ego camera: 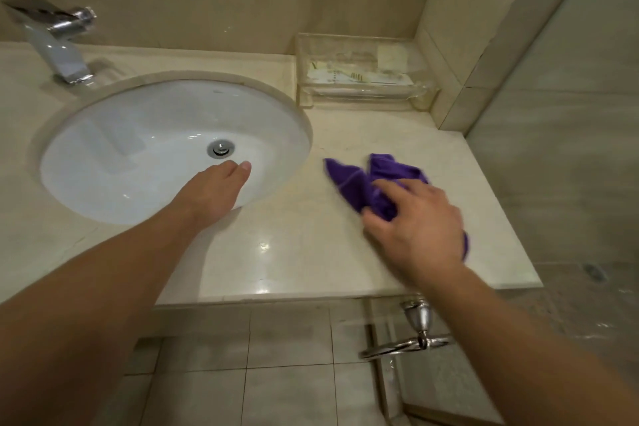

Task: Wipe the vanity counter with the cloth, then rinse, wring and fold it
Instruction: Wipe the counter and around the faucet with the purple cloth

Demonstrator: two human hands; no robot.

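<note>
- Noted right hand [415, 221] palm-down on the right part of the counter, fingers bent and thumb drawn in, gripping a crumpled purple cloth [349, 183] of soft, towel-like fabric.
- Found the purple cloth lying on the stone, two loose corners fanned out ahead of the fingertips toward the back wall, a small fold poking out past the heel of the hand.
- Noted left hand [214, 194] reaching forward over the near wall of the basin, fingers straight and close together, holding nothing; unable to tell whether touching the porcelain.
- Under both arms: glossy cream marble vanity counter [294, 252], bright glints between the two forearms.
- Left of the cloth, apart from it: oval white porcelain basin [138, 156] set below the counter, with round chrome drain plug [220, 148] just beyond the left fingertips.
- At the back left: angular chrome faucet [58, 45], standing on the counter behind the basin rim.
- Behind the cloth, against the back wall: clear rectangular plastic tray [422, 93] holding pale packets; print too blurred to read.
- Below the counter's front edge, beside the right forearm: chrome towel ring [411, 339] on a bracket.
- Lower still: grey square floor tiles [276, 356].
- At far right: pale frosted glass panel [570, 114] at the counter's end.
</note>
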